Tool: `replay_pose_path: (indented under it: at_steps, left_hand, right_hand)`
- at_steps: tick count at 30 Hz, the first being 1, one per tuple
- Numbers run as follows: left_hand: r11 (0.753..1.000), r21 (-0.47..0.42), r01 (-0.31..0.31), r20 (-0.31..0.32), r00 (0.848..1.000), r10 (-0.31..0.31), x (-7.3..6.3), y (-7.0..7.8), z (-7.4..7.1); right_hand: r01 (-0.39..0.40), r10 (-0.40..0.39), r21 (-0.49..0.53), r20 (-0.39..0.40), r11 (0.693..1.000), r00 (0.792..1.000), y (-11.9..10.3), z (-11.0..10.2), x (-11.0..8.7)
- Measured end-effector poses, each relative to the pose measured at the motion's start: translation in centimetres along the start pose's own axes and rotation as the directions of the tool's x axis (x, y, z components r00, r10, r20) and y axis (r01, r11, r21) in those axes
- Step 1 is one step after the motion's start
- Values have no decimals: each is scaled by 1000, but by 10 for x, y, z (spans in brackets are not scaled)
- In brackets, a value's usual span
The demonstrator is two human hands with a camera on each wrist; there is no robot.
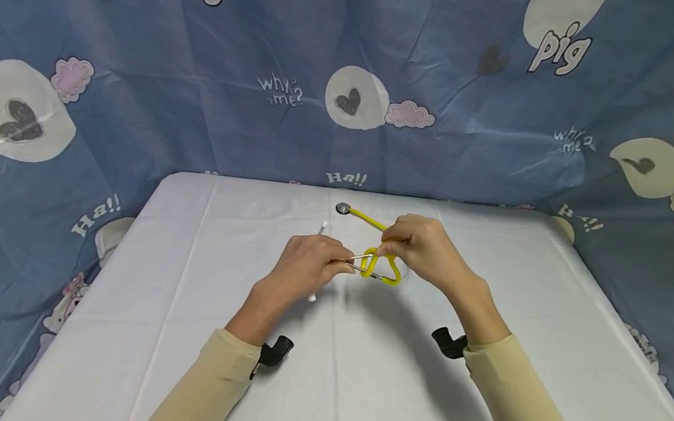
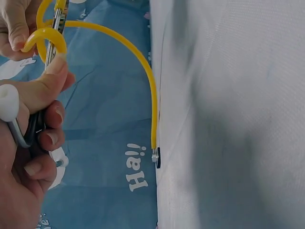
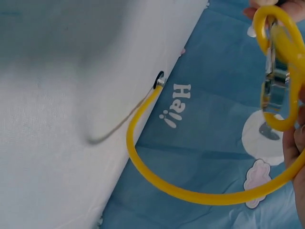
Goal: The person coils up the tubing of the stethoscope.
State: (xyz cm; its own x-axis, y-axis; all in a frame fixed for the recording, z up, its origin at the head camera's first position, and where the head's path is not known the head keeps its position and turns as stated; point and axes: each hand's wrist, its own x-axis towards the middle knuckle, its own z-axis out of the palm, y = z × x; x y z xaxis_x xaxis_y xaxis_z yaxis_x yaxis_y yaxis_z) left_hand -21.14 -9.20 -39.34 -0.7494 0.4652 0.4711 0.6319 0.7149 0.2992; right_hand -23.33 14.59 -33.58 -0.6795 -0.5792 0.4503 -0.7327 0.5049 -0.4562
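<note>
My left hand (image 1: 307,261) grips the paired metal ear tubes of a stethoscope, its thumb pressed along them in the left wrist view. White ear tips (image 1: 312,297) stick out on either side of that hand. With thumb and fingers my right hand (image 1: 425,248) pinches the yellow tubing (image 1: 393,273), which is looped around the metal tubes. From the right hand the rest of the tubing (image 3: 205,197) bends in a wide curve to the round chest piece (image 1: 343,208), which lies at the far part of the table. Part of the loop is hidden behind the right fingers.
A white cloth covers the table (image 1: 240,215). Behind its far edge hangs a blue printed curtain (image 1: 467,162), which also runs along both sides. Black wrist mounts (image 1: 276,352) jut inward from both sleeves.
</note>
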Motion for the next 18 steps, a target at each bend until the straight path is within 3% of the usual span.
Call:
replay_pose_path:
  at_steps: [9,13,18]
  left_hand:
    - [994,-4,-113,-50,992,112,2,-1,-4]
    - [988,-13,-152,-52,987,151,2,0,-7]
    - [975,-42,-218,-83,973,214,3,3,-9]
  right_hand:
    - [-125,118,158,50,980,992,6,-5,5]
    - [-172,156,183,97,968,983,8,-5,11]
    - [-289,246,262,185,921,951,13,-5,16]
